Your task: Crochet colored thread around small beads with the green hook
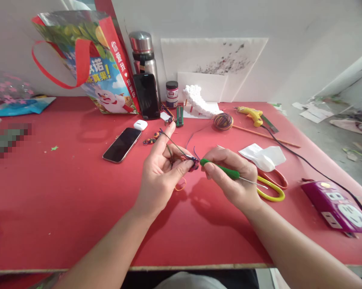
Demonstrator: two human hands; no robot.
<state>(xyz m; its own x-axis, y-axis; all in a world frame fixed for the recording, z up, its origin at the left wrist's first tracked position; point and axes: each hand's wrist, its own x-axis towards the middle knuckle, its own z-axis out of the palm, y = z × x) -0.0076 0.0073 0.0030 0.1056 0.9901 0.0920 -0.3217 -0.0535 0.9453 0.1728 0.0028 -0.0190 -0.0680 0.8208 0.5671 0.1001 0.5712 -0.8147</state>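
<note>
Between thumb and fingers, my left hand (164, 172) pinches a small dark multicoloured crocheted piece (194, 163), with yarn running up over its raised index finger. My right hand (233, 176) is closed round the green handle of a crochet hook (225, 170); a thin metal shaft sticks out behind the handle. The hook's front end is at the crocheted piece, its tip too small to make out. A loose orange loop hangs below my left hand. A multicoloured yarn ball (223, 121) lies farther back, a strand leading from it toward my hands.
Behind my left hand are a lying phone (122, 145), white earbud case (140, 125), upright phone (147, 96), steel flask (141, 42) and bag (87, 60). Yellow-handled scissors (279, 194), white packet (263, 155), glue gun (250, 115) and purple pouch (339, 206) lie rightward on the red table (78, 216).
</note>
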